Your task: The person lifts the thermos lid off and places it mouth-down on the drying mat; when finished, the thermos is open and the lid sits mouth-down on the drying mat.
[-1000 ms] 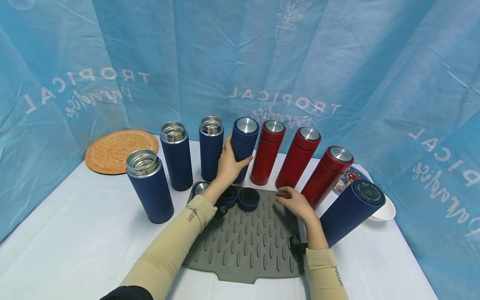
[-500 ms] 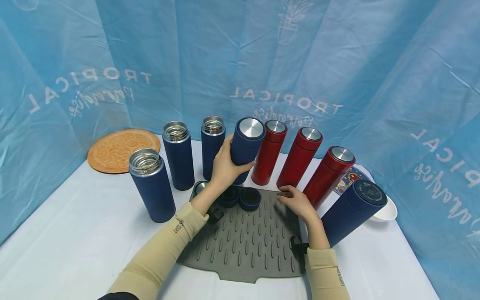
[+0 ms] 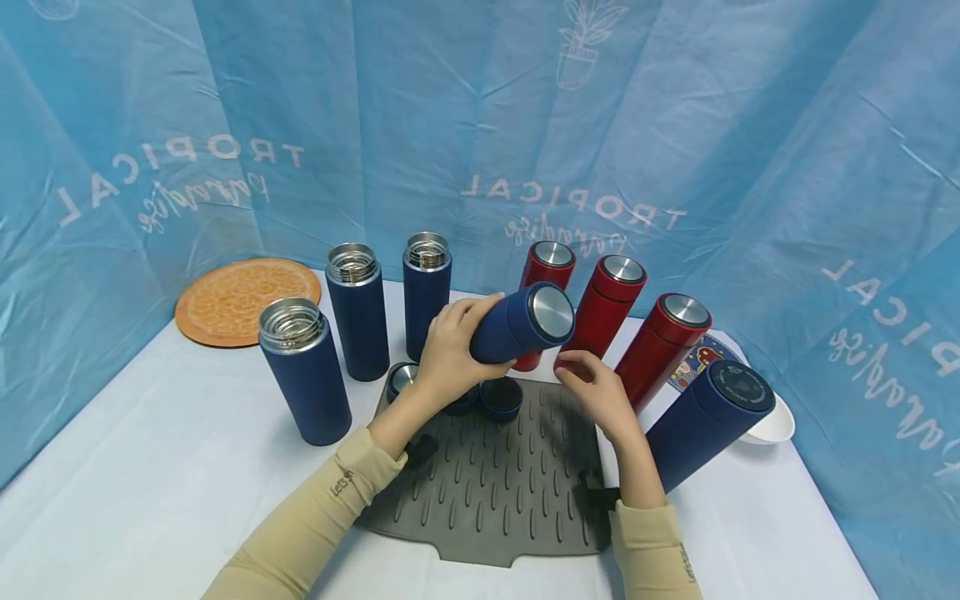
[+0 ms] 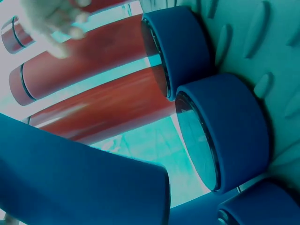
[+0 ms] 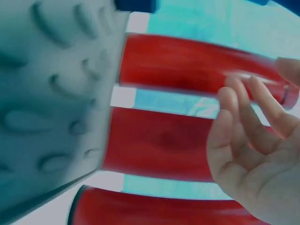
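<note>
Capped blue flask point(image 3: 521, 323) aslant in left hand point(image 3: 452, 350), contents hidden

The left hand point(image 3: 448, 350) grips with its fingers point(image 3: 455, 317) curled; the left arm point(image 3: 311, 517) slants back behind them. The right hand point(image 3: 598, 396) hovers, fingers loosely bent, palm point(image 5: 269, 180) showing behind them, the right arm point(image 3: 651, 533) farther back.

5 blue btls point(image 3: 498, 332), 3 red point(image 3: 602, 310), 3 lids point(image 3: 501, 400)
</note>
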Available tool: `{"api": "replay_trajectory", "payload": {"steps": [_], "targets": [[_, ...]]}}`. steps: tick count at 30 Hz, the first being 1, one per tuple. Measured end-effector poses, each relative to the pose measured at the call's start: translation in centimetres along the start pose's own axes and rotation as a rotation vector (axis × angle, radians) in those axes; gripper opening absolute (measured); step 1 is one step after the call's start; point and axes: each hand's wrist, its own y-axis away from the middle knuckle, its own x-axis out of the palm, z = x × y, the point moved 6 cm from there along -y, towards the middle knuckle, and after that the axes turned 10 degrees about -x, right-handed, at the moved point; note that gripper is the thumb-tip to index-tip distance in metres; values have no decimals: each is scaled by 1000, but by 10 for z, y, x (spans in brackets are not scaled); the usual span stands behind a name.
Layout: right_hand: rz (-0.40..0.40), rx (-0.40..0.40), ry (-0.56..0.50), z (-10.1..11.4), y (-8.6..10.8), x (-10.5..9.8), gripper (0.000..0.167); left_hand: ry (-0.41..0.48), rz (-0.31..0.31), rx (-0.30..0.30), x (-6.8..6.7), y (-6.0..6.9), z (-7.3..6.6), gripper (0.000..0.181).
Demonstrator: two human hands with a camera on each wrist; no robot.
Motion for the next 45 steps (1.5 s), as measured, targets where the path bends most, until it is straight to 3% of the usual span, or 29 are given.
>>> {"api": "replay_trajectory", "payload": {"steps": [7, 12, 16, 21, 24, 30, 34, 39, 45], "targets": [[-144, -49, -214, 23, 4, -11, 29, -252, -19, 176, 2, 9, -11, 81], [-133, -64, -337, 29, 5, -13, 49, -408, -7, 249, 6, 14, -13, 81], [-79, -47, -276, 30, 6, -11, 60, -525, 16, 300, 11, 17, -14, 84], [8, 6, -93, 25, 6, -6, 53, -643, 19, 372, 16, 21, -16, 87], [45, 7, -62, 22, 5, -3, 44, -673, 13, 407, 17, 22, -18, 88], [58, -73, -242, 25, 4, -2, 36, -692, -7, 452, 16, 21, -19, 89], [69, -116, -303, 25, 4, -1, 36, -702, -14, 493, 14, 22, -20, 88], [86, -163, -315, 24, 3, 2, 38, -718, -26, 535, 10, 23, -19, 88], [94, -233, -278, 21, 2, 7, 38, -704, -31, 540, 7, 23, -17, 86]]}}
